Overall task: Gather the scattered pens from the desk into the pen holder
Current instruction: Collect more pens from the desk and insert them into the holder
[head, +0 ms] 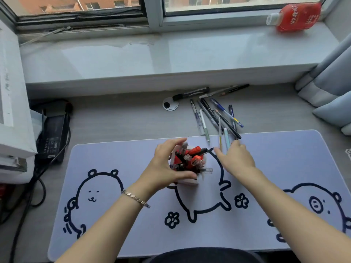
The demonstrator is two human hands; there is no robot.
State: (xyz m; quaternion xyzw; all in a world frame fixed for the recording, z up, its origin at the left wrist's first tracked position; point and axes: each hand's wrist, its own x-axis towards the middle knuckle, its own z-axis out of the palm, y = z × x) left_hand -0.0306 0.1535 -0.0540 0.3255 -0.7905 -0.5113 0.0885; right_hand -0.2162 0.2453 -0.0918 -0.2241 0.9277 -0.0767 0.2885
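Note:
A white pen holder [187, 181] stands in the middle of the desk mat, crammed with red, black and clear pens [191, 158]. My left hand [167, 166] wraps around its left side, thumb across the front wall. My right hand [236, 158] hovers just right of the holder with fingers spread, its fingertips touching the near ends of a pale blue pen [226, 137] and a clear yellow pen [220, 133]. Several scattered pens [214, 116] lie in a loose pile behind, on the grey desk. More pens [191, 93] rest against the sill's foot.
The lilac desk mat [117, 224] with bear drawings covers the near desk. A cable grommet [170, 105] sits left of the pile. A black power brick and cables [51, 135] lie at left beside a white box [11, 111]. A red bottle [296, 16] lies on the windowsill. Curtains hang at right.

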